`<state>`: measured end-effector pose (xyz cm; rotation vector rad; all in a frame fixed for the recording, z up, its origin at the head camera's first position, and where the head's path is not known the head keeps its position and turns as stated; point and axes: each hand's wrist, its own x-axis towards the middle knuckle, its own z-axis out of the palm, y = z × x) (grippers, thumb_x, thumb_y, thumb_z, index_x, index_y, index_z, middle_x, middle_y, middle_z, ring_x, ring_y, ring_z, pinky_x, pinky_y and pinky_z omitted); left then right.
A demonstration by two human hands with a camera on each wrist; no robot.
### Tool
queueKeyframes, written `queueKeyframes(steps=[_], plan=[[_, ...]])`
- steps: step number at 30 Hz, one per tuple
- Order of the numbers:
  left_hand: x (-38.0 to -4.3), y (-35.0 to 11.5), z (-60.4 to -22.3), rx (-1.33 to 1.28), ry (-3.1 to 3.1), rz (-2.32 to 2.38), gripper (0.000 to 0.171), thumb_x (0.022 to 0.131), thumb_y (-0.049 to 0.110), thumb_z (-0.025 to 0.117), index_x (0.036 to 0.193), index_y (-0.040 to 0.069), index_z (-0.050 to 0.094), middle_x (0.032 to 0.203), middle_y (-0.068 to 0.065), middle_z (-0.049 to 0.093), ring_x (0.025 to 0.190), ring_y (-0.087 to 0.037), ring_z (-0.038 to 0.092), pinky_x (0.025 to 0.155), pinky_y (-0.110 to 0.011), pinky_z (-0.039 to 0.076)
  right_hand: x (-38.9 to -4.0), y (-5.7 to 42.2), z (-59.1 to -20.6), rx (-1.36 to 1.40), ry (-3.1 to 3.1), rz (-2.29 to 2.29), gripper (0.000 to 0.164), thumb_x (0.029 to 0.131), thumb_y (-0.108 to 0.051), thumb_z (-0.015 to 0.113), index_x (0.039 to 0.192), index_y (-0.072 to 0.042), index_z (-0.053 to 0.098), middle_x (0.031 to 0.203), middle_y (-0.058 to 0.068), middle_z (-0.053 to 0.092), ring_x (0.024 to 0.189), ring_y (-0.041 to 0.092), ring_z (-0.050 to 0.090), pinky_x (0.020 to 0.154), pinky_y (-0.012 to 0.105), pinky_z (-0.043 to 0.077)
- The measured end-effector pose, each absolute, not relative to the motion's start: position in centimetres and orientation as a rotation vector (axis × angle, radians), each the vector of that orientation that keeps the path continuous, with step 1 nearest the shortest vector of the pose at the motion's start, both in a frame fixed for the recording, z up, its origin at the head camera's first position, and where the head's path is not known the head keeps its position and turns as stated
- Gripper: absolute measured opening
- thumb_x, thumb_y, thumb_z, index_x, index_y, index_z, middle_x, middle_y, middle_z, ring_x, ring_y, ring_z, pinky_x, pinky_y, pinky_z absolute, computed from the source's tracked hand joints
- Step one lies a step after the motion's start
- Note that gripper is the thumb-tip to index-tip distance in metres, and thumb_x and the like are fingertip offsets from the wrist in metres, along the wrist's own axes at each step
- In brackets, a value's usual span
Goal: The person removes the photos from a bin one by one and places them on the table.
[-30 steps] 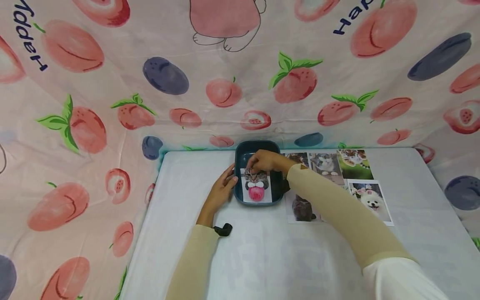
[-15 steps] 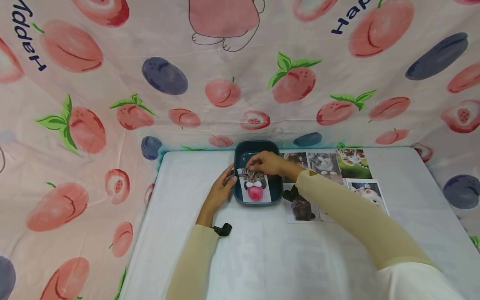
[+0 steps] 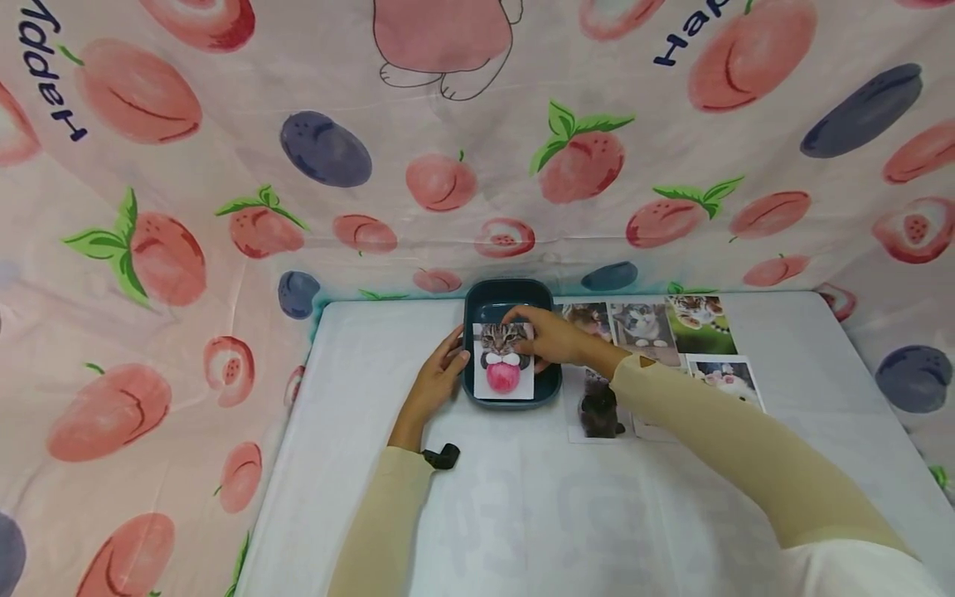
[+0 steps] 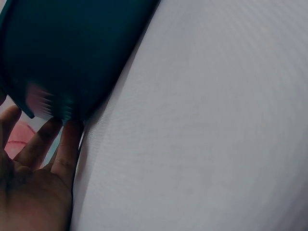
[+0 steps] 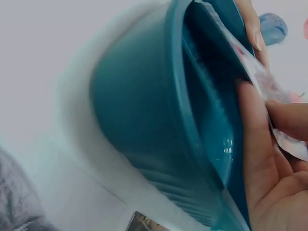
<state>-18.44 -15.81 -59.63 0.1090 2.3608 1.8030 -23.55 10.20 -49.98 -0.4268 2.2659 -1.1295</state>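
Observation:
A dark teal plastic bin with rounded corners stands at the table's back edge. My right hand pinches the right edge of a photo card between thumb and fingers; the card shows a tabby cat and a pink ball. In the right wrist view, the card leans at a slant inside the bin's mouth, over the rim. On the bin's left side, my left hand rests its fairly straight fingers against the outer wall. Those fingertips meet the ribbed end of the bin low down in the left wrist view.
Right of the bin lie several animal photo cards in rows, including a grey cat, a tiger, a dark kitten and a white dog partly under the right sleeve. A fruit-print cloth hangs behind the white table.
The cat photo card has come up and straightened a little over the bin. My right hand has shifted right to its edge, the forearm swinging rightward. My left hand stays put.

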Motion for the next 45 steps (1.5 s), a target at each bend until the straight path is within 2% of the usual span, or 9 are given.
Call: queueKeyframes(steps=[9,13,16,22,25,33,35,40,45], plan=[[-18.4,-15.9,-59.8,0.102,2.359,1.794,0.051,0.102,0.052,0.056,0.150,0.057,0.038,0.157,0.003,0.046,0.144,-0.023,0.048,0.117,-0.051,0.041,-22.8,11.4,-50.5,-0.417,2.343,-1.250,0.043,0.101,-0.026,0.067,0.142,-0.033,0.057,0.142,0.014,0.053,0.072,0.024,0.070,0.059,0.038,0.062],[-18.4,-15.9,-59.8,0.122,2.361,1.799,0.052,0.102,0.052,0.056,0.151,0.054,0.038,0.158,0.001,0.045,0.145,-0.024,0.047,0.117,-0.052,0.041,-22.5,12.2,-51.0,-0.417,2.373,-1.286,0.039,0.101,-0.032,0.065,0.139,-0.037,0.056,0.114,0.014,0.061,0.065,0.024,0.063,0.059,0.043,0.062],[-18.4,-15.9,-59.9,0.130,2.359,1.806,0.053,0.102,0.051,0.057,0.152,0.053,0.038,0.158,0.001,0.045,0.145,-0.024,0.047,0.117,-0.051,0.041,-22.2,13.1,-51.2,-0.422,2.421,-1.299,0.036,0.100,-0.036,0.065,0.136,-0.037,0.058,0.094,0.012,0.059,0.058,0.025,0.054,0.058,0.048,0.059],[-18.5,-15.8,-60.0,0.156,2.354,1.817,0.052,0.103,0.048,0.056,0.152,0.053,0.038,0.157,0.002,0.045,0.145,-0.022,0.047,0.117,-0.049,0.041,-21.7,15.7,-51.4,-0.366,2.452,-1.374,0.036,0.098,-0.041,0.067,0.132,-0.033,0.062,0.076,0.011,0.050,0.052,0.022,0.044,0.049,0.039,0.048],[-18.5,-15.9,-59.9,0.165,2.358,1.816,0.052,0.104,0.047,0.056,0.153,0.051,0.038,0.157,0.002,0.045,0.144,-0.022,0.047,0.117,-0.049,0.042,-21.6,17.6,-51.5,-0.310,2.455,-1.415,0.040,0.097,-0.043,0.068,0.134,-0.029,0.061,0.085,0.011,0.056,0.051,0.021,0.043,0.049,0.041,0.049],[-18.5,-15.9,-59.8,0.172,2.362,1.810,0.055,0.104,0.046,0.055,0.156,0.044,0.037,0.158,-0.001,0.045,0.144,-0.024,0.047,0.117,-0.049,0.042,-21.6,25.2,-51.9,-0.195,2.527,-1.397,0.046,0.096,-0.047,0.067,0.136,-0.024,0.062,0.130,0.011,0.059,0.056,0.024,0.045,0.051,0.040,0.049],[-18.5,-15.9,-59.8,0.175,2.362,1.811,0.056,0.104,0.046,0.055,0.157,0.043,0.037,0.158,-0.001,0.045,0.144,-0.024,0.047,0.116,-0.049,0.042,-21.5,27.3,-52.1,-0.168,2.527,-1.398,0.048,0.096,-0.049,0.067,0.136,-0.023,0.062,0.134,0.011,0.058,0.058,0.023,0.047,0.052,0.041,0.050],[-18.5,-15.9,-59.8,0.187,2.355,1.817,0.056,0.104,0.048,0.055,0.157,0.043,0.037,0.158,-0.001,0.045,0.145,-0.025,0.047,0.116,-0.050,0.042,-21.2,32.4,-52.0,-0.079,2.615,-1.299,0.055,0.096,-0.054,0.064,0.138,-0.018,0.061,0.148,0.014,0.050,0.087,0.014,0.059,0.064,0.037,0.056],[-18.4,-15.9,-59.7,0.173,2.356,1.812,0.056,0.103,0.049,0.056,0.156,0.045,0.037,0.158,0.001,0.045,0.145,-0.024,0.047,0.116,-0.050,0.043,-20.8,37.9,-52.6,0.063,2.644,-1.205,0.066,0.093,-0.062,0.062,0.142,-0.018,0.057,0.154,0.018,0.043,0.111,0.027,0.053,0.070,0.032,0.056]])
